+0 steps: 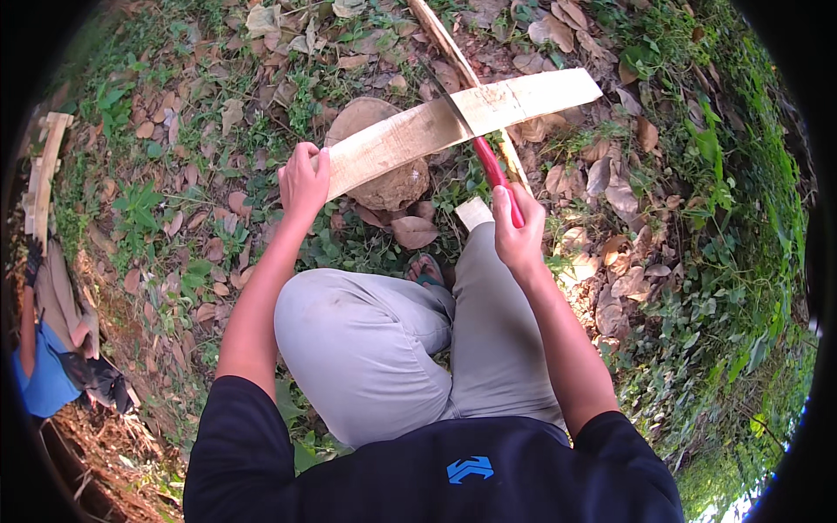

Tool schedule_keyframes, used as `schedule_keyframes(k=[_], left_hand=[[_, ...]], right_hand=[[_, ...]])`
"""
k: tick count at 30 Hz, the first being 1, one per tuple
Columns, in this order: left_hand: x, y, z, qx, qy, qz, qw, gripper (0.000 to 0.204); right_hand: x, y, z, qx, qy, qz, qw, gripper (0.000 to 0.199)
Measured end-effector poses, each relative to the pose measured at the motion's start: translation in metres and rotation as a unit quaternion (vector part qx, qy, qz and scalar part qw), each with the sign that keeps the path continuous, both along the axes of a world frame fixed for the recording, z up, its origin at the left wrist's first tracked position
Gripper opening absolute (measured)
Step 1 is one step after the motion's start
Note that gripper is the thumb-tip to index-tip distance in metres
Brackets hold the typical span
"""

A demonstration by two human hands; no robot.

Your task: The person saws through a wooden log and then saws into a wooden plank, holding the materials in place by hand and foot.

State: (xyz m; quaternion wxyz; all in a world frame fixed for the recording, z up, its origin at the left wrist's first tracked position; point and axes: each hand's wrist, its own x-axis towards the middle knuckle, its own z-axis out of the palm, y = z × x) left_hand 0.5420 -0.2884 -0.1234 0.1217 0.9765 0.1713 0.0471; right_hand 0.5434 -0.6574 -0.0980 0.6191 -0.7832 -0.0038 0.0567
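My left hand [302,180] grips the near end of a pale wooden plank [453,119] that slants up to the right over a round tree stump [384,152]. A red-handled knife [493,166] is in my right hand [516,228], its dark blade lying across the plank's middle. I am crouched, with my grey-trousered knees below both hands and a sandalled foot [425,268] between them.
Dry leaves and green weeds cover the ground. A thin stick [449,44] runs behind the plank. A small offcut [473,212] lies by my right knee. Stacked planks [42,174] lie far left, with a person in blue [39,375] at the lower left.
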Motion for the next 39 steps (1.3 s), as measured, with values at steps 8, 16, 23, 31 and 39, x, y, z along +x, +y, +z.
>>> schedule_keyframes(k=[8,16,23,31,39], left_hand=[[-0.011,0.003,-0.031,0.022,0.037,0.019,0.999,0.032],[-0.007,0.0,-0.054,-0.062,0.067,0.139,0.986,0.037],[-0.01,0.003,-0.056,-0.031,0.089,0.133,0.987,0.041],[-0.008,0.009,-0.059,-0.046,0.094,0.112,0.988,0.041],[-0.001,0.003,-0.053,-0.05,0.121,0.124,0.984,0.044]], right_hand=[[-0.01,-0.018,-0.017,-0.008,-0.059,0.018,0.998,0.024],[-0.001,-0.02,-0.034,0.034,-0.053,0.001,0.998,0.023],[0.005,-0.016,-0.023,-0.004,-0.056,0.003,0.998,0.023],[0.021,-0.008,0.004,-0.02,-0.022,-0.005,1.0,0.028],[0.029,-0.002,0.013,-0.037,-0.02,0.0,0.999,0.03]])
